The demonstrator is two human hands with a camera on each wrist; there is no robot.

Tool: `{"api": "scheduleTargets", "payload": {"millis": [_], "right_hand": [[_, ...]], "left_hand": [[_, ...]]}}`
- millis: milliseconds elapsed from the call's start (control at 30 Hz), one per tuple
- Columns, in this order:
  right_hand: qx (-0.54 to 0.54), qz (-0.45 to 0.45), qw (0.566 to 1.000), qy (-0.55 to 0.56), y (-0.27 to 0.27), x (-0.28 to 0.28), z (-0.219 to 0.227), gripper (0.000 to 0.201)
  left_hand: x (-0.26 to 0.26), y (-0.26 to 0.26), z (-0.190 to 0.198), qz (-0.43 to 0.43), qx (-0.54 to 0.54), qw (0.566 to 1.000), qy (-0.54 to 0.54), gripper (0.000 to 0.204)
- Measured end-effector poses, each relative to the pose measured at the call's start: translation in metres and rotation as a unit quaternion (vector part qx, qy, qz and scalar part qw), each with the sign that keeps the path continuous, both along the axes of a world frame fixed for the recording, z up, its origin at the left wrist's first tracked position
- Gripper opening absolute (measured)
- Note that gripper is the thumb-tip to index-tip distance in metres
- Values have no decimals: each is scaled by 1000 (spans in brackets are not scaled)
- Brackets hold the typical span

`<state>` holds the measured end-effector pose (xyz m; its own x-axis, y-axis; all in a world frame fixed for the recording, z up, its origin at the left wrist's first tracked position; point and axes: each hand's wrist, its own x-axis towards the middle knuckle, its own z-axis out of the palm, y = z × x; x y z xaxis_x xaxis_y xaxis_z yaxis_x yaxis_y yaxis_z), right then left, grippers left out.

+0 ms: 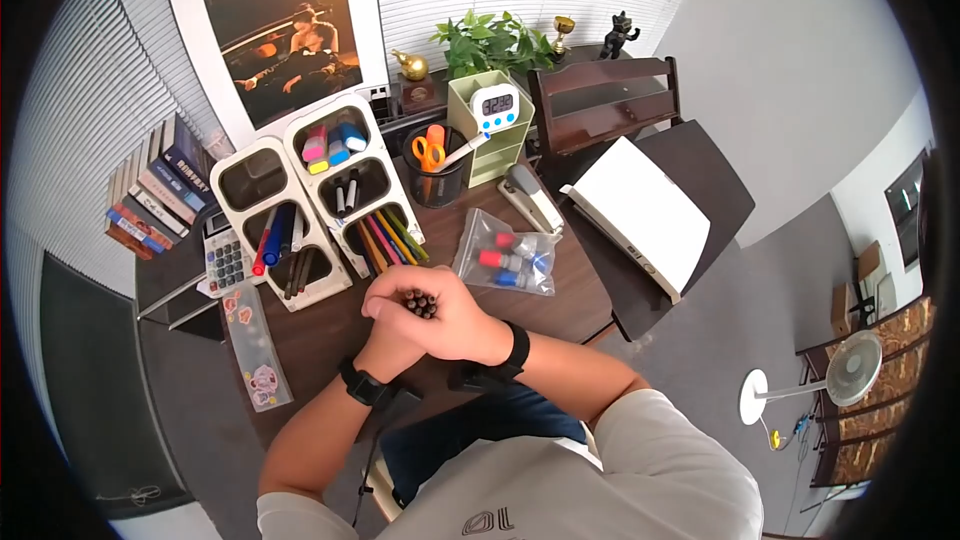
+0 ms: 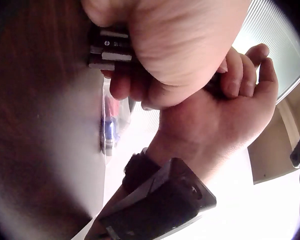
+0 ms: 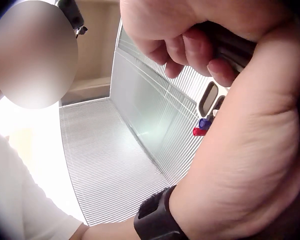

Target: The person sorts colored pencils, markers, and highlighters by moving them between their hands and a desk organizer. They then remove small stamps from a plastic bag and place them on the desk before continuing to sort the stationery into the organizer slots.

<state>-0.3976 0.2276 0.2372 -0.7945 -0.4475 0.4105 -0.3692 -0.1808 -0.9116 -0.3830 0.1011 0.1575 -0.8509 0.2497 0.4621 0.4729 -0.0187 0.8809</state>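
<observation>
Both hands meet over the desk's front part, around a bundle of dark, slim pencils [image 1: 420,303]. My right hand [image 1: 450,318] wraps the bundle from the right, and its thumb side faces up in the head view. From the left, my left hand [image 1: 389,345] grips it too, partly covered by the right. Several pencil ends show between the hands. In the left wrist view, one end of the pencils [image 2: 110,52] sticks out past the left hand [image 2: 185,40]. Curled fingers [image 3: 195,50] lie around the dark pencils [image 3: 235,45] in the right wrist view.
Beyond the hands stand two cream organizers [image 1: 255,165] with pens, markers and colored pencils. A mesh cup [image 1: 435,185] with scissors, a stapler [image 1: 530,198] and a clear bag [image 1: 505,255] of small bottles are nearby. At left lie a sticker-covered pouch [image 1: 255,350] and a calculator [image 1: 226,258].
</observation>
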Motion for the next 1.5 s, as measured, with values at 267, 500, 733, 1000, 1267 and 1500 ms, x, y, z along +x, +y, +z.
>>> {"api": "scheduleTargets", "payload": {"millis": [267, 500, 733, 1000, 1267, 1500], "right_hand": [[22, 11, 999, -28, -7, -4, 7, 12], [-8, 27, 998, -60, -1, 12, 7, 15], [29, -70, 996, 52, 9, 29, 4, 16], [24, -81, 996, 14, 13, 23, -7, 18], [-63, -50, 983, -167, 20, 23, -58, 20], [-49, -177, 982, 30, 28, 35, -53, 19]], "left_hand": [[-3, 4, 11, 1, -23, 1000, -6, 59], [-9, 9, 21, -69, -50, 996, -3, 69], [0, 8, 26, -79, -95, 992, -17, 79], [-1, -10, -14, -106, -18, 992, -64, 108], [4, -13, 19, -132, -117, 976, -126, 85], [17, -4, 31, -147, 2, 976, -162, 79]]}}
